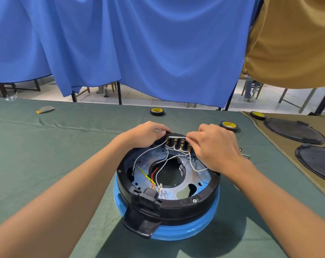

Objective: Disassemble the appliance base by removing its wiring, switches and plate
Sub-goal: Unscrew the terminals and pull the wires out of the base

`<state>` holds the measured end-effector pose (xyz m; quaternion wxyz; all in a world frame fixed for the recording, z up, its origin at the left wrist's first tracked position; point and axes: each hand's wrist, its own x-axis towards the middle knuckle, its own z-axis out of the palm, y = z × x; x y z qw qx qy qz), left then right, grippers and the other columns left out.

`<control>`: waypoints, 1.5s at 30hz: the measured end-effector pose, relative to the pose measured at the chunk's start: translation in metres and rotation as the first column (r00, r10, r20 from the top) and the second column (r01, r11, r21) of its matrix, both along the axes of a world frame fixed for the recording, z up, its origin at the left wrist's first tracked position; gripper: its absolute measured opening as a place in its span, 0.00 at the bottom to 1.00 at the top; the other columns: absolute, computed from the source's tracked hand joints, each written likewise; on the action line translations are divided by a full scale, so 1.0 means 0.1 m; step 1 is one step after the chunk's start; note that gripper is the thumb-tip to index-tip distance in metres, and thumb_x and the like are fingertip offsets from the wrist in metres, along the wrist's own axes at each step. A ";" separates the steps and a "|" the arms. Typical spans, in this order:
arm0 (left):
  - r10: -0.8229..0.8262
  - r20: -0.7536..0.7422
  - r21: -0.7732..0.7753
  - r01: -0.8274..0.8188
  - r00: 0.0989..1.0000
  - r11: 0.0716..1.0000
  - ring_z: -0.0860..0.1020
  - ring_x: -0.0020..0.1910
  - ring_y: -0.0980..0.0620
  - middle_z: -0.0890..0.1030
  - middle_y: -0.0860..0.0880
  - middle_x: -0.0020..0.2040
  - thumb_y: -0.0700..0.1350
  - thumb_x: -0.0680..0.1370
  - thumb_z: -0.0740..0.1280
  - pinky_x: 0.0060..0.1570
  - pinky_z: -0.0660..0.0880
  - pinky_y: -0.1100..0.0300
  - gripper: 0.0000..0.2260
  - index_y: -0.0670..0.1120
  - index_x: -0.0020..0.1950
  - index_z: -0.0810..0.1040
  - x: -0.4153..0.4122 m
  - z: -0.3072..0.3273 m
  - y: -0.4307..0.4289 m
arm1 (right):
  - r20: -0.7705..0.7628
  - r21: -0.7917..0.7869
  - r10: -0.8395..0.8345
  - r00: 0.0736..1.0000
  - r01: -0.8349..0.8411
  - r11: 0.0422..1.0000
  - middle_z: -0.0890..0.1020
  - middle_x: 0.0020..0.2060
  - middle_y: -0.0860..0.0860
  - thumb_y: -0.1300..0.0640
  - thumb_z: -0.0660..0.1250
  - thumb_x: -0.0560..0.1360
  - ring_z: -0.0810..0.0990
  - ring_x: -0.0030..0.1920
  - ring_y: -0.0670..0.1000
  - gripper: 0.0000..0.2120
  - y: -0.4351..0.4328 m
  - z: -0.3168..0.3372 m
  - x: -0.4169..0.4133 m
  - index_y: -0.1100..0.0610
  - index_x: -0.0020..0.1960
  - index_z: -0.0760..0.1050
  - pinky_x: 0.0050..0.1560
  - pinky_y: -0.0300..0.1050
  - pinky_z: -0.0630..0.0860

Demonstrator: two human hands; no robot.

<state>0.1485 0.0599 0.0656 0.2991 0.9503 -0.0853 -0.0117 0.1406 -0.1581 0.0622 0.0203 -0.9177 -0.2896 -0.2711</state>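
Clearly little has come off so far: the appliance base (176, 226) sits upside down on the green-clothed table (65, 146), its power socket (145, 201) at the near rim with red and yellow-green leads (148, 175) running into it. The metal plate (195, 176) lies seated inside the black ring. White wires (148, 152) loop across it to the row of switches (177, 143) at the far edge, all in place. The left hand (145, 134) curls its fingers over the base's far rim, steadying it. The right hand (217, 146) pinches one end of a thin metal rod (176, 137) lying along the switch tops. Beyond lie rolls of black tape (157, 111) and, rightward, two round black covers (293, 130).
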 end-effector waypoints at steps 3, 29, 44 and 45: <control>-0.004 -0.001 -0.001 0.004 1.000 1.000 0.78 0.56 0.49 0.80 0.48 0.60 0.46 0.84 0.56 0.61 0.72 0.52 0.14 0.52 0.65 0.76 0.02 -0.02 0.01 | 0.034 -0.032 -0.014 0.999 0.015 0.999 0.77 0.41 0.47 0.45 0.53 0.82 0.75 0.41 0.50 0.17 0.01 0.00 -0.01 0.45 0.54 0.80 0.34 0.41 0.68; 0.006 0.077 0.073 -0.012 0.997 0.997 0.73 0.33 0.53 0.79 0.52 0.38 0.47 0.84 0.55 0.38 0.69 0.58 0.15 0.55 0.65 0.77 0.01 -0.06 0.01 | 0.045 -0.243 0.150 0.988 -0.135 0.961 0.68 0.35 0.46 0.53 0.61 0.79 0.69 0.39 0.51 0.10 0.02 0.31 0.25 0.45 0.45 0.80 0.35 0.43 0.59; -0.004 0.072 0.102 -0.003 0.997 0.995 0.78 0.46 0.45 0.82 0.46 0.50 0.47 0.84 0.54 0.49 0.73 0.53 0.15 0.53 0.67 0.75 0.01 -0.05 -0.01 | 0.069 -0.067 0.008 0.998 -0.003 0.998 0.75 0.37 0.47 0.53 0.59 0.79 0.73 0.40 0.50 0.11 0.03 0.03 0.00 0.47 0.48 0.80 0.28 0.40 0.50; -0.006 0.070 0.105 -0.001 0.998 0.994 0.79 0.47 0.45 0.82 0.47 0.52 0.47 0.84 0.54 0.50 0.73 0.52 0.15 0.53 0.67 0.75 0.00 -0.05 -0.01 | 0.063 -0.070 0.013 0.998 -0.008 0.997 0.75 0.37 0.47 0.54 0.59 0.79 0.73 0.40 0.50 0.11 0.02 0.03 0.00 0.46 0.47 0.80 0.28 0.40 0.50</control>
